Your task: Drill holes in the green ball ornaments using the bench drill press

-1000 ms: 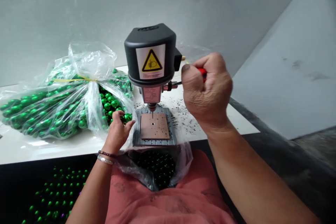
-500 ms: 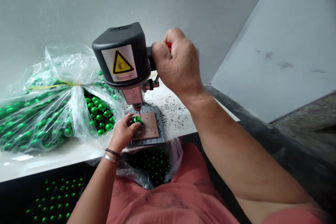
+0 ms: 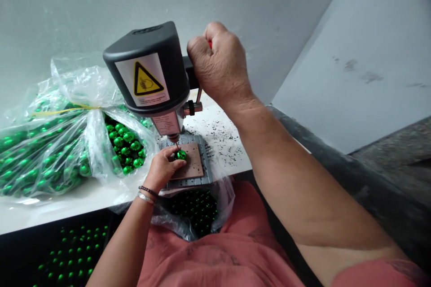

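My left hand (image 3: 164,167) pinches a shiny green ball (image 3: 181,155) between thumb and fingers, over the brown board (image 3: 192,166) on the grey base plate of a small drill press (image 3: 148,69). Right above the ball points the thin drill bit (image 3: 177,145); whether it touches the ball I cannot tell. My right hand (image 3: 220,63) is closed around the press's lever handle (image 3: 210,45), a bit of its red grip showing between the fingers. A yellow warning sticker (image 3: 147,80) marks the black housing.
A clear plastic bag (image 3: 90,139) full of green balls lies left of the press. More green balls (image 3: 193,210) fill a bag at my lap, and others (image 3: 76,251) show at lower left. Dark shavings (image 3: 224,139) litter the white table (image 3: 111,193) to the right of the base.
The green ball has moved slightly right with my left hand, to under the bit. My right hand, still on the lever, and the press housing appear a little higher and further left in view.
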Tool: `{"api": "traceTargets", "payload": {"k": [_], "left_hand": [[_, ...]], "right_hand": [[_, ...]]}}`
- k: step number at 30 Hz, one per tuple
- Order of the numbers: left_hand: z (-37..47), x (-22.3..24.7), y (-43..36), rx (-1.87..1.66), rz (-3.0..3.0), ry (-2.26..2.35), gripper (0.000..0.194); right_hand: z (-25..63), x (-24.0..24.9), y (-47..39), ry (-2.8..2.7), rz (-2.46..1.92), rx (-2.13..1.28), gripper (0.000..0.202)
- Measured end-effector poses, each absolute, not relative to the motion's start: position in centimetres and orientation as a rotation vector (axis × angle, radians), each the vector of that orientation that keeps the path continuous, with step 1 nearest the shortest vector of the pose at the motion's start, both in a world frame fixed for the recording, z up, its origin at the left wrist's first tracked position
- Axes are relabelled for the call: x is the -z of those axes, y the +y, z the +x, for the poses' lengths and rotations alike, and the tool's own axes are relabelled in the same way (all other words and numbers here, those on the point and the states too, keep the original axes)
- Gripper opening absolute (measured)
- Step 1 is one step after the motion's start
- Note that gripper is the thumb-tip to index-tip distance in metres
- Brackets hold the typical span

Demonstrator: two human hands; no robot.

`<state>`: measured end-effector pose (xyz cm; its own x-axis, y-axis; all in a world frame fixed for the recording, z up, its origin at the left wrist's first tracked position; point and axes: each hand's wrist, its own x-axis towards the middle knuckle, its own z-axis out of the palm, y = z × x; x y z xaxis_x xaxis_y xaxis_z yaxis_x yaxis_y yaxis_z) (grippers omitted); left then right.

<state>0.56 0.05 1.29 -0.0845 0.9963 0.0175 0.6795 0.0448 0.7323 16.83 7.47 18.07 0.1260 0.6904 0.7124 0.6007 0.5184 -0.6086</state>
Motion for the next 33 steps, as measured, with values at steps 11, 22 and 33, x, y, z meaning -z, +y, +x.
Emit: {"api": "traceTargets", "payload": {"k": [11, 22, 33], "left_hand": [[0.9, 0.1, -0.4, -0.865, 1.664, 1.794, 0.046], [0.6, 0.6, -0.4, -0.906, 1.716, 1.749, 0.043], [0.6, 0.9, -0.5, -0.909, 1.729, 1.761, 0.043]], "right_hand": [[16.8, -17.9, 6.6, -1.534, -1.102, -0.087, 0.024], [17.4, -11.9, 0.3, -1.501, -0.892, 0.353, 0.014], [17.2, -8.7, -0.6, -1.468, -0.936, 0.445, 0.007]]}}
